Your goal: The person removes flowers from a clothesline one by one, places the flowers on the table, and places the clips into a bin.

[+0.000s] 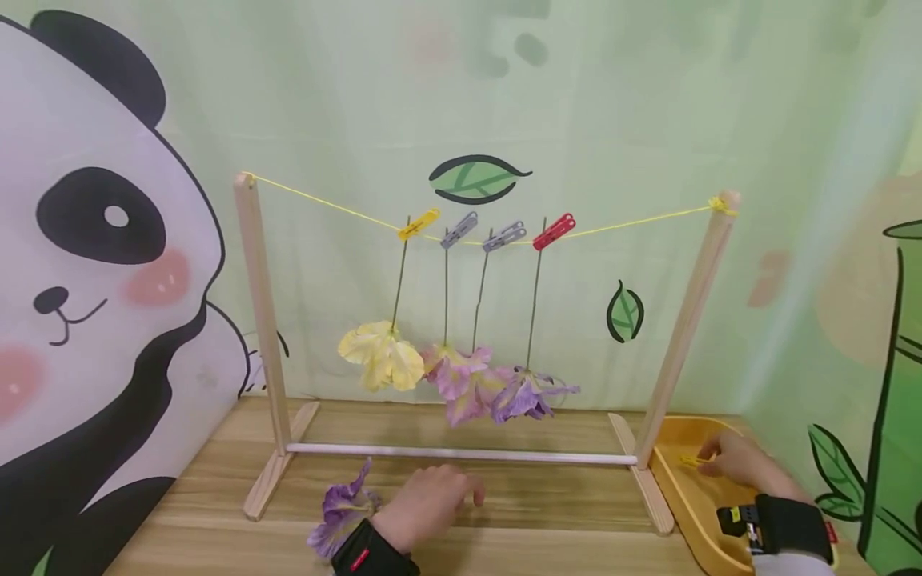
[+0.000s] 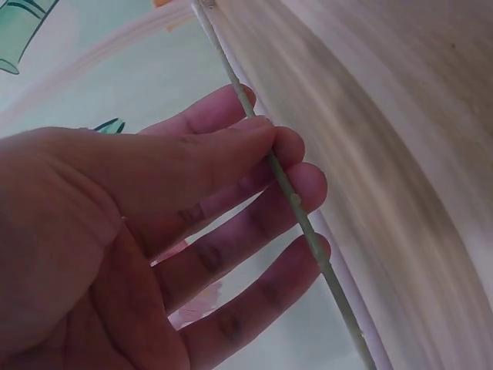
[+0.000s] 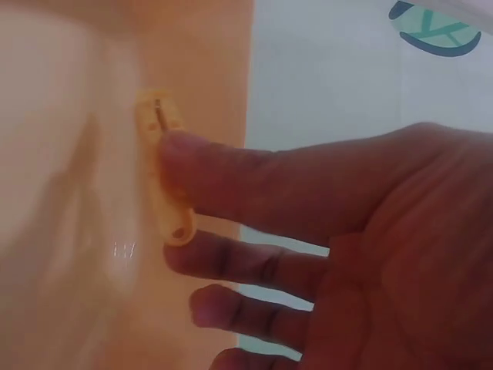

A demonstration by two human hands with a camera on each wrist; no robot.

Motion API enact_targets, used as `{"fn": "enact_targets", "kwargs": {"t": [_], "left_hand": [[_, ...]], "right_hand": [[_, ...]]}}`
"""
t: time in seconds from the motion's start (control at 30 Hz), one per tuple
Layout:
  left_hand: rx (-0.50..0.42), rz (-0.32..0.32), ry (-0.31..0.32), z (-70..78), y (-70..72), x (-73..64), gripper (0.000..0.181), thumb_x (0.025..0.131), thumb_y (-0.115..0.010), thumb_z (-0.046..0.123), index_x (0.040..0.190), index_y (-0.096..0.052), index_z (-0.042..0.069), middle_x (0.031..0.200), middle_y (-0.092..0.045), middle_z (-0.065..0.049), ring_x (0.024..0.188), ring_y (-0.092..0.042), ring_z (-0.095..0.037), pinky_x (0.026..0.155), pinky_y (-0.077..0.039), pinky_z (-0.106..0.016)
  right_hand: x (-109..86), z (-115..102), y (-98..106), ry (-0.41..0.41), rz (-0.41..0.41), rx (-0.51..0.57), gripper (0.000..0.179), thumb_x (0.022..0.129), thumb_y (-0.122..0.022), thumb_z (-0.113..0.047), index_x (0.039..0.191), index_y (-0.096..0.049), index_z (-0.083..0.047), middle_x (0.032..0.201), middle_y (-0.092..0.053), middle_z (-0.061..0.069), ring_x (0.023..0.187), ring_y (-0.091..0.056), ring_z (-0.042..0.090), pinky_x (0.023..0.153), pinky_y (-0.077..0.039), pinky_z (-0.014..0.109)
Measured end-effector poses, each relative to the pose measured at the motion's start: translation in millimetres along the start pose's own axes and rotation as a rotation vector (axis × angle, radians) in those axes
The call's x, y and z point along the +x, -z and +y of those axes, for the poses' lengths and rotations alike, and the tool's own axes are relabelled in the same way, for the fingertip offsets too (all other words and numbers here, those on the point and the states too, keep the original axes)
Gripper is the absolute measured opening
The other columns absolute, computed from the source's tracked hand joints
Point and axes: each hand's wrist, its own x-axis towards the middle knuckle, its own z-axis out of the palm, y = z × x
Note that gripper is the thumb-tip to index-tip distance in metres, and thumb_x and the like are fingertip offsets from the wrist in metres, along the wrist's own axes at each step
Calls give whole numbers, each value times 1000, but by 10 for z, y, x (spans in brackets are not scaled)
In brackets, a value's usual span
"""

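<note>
My left hand (image 1: 432, 500) pinches a thin green flower stem (image 2: 296, 202) between thumb and fingertips, seen close in the left wrist view. The purple flower (image 1: 344, 508) of this stem shows by the left wrist, low over the table. Over the yellow tray (image 1: 680, 512) at the right, my right hand (image 1: 731, 460) holds a yellow clothespin (image 3: 166, 173) between thumb and fingers. On a sagging yellow string (image 1: 317, 198) hang a yellow flower (image 1: 382, 356), two pink flowers (image 1: 457, 372) and a purple flower (image 1: 529, 396), heads down, each clipped by its stem.
Wooden posts (image 1: 262, 320) on feet carry the string, joined low down by a white rod (image 1: 461, 454). The clips on the line are yellow (image 1: 419, 225), grey (image 1: 459, 230) and red (image 1: 555, 232). A printed panda curtain (image 1: 108, 280) stands behind the wooden table (image 1: 216, 488).
</note>
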Motion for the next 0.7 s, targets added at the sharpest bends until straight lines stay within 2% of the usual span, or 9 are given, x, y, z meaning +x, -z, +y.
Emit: {"fn": "enact_targets", "kwargs": {"t": [0.2,0.33,0.43,0.53,0.7], "left_hand": [[-12,1,0,-12,-43,-8,28,75,-73,0,91,-70,22,89,-70,1,78,-61,-12,57,-50,-29],[-18,-13,-3,-17,-73,-13,23,78,-74,5,91,-70,23,92,-70,3,81,-61,-12,60,-51,-29],[-26,-25,-6,-30,-86,-24,19,81,-74,8,92,-70,23,95,-69,3,84,-62,-13,64,-52,-30],[-42,-31,-5,-53,-75,-28,19,82,-72,9,94,-70,23,95,-70,3,85,-62,-13,66,-52,-31],[-91,-44,18,-63,41,0,18,87,-68,10,100,-71,22,97,-71,4,86,-63,-10,66,-52,-28]], "right_hand": [[15,19,-13,-114,-88,40,12,81,-69,0,89,-65,7,84,-64,13,73,-51,24,65,-47,40],[-2,26,-15,-125,-124,38,14,83,-69,-4,91,-64,7,86,-63,13,75,-50,25,67,-47,41],[-34,-8,16,-103,-125,18,18,85,-69,-8,93,-63,7,87,-63,14,74,-50,25,65,-46,40],[-63,-81,71,-48,-79,-31,19,87,-68,-11,94,-64,6,86,-64,14,72,-51,24,63,-45,39],[-90,-256,190,2,-33,-45,23,89,-67,-14,96,-63,8,89,-64,18,75,-55,26,66,-50,44]]}}
